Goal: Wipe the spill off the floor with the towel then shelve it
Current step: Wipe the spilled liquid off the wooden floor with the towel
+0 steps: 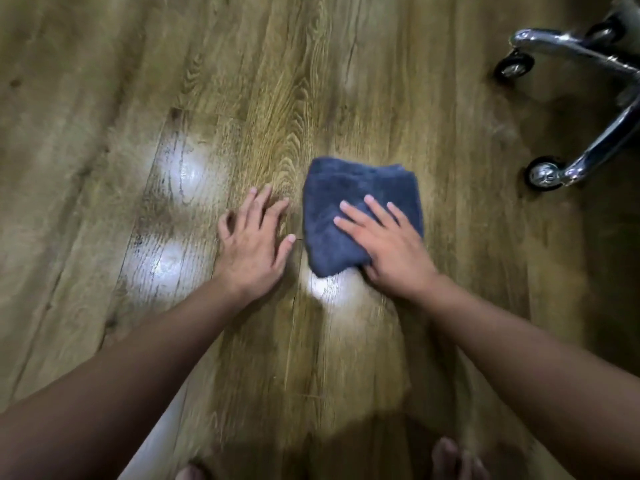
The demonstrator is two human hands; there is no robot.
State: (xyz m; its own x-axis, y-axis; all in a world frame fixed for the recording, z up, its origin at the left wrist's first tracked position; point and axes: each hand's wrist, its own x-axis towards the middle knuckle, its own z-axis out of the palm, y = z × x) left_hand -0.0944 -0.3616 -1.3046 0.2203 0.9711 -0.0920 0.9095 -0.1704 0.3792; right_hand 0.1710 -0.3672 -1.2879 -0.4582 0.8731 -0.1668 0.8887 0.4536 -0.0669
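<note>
The folded blue towel (360, 209) lay on the wood floor (104, 98), centre-right of frame, w/ the right hand (388, 240) laid flat on its lower right part, fingers straight and pressing, not curled round it. The left hand (252, 237) was braced on the bare floor just beside the towel, fingers spread, holding nothing. The wiping step appeared to be in hand. Even palm pressure and overlapping strokes would be needed (the spill itself could not be told from the light glare). No containers were seen; only a chrome chair base (588, 109) w/ castors, upper right.
</note>
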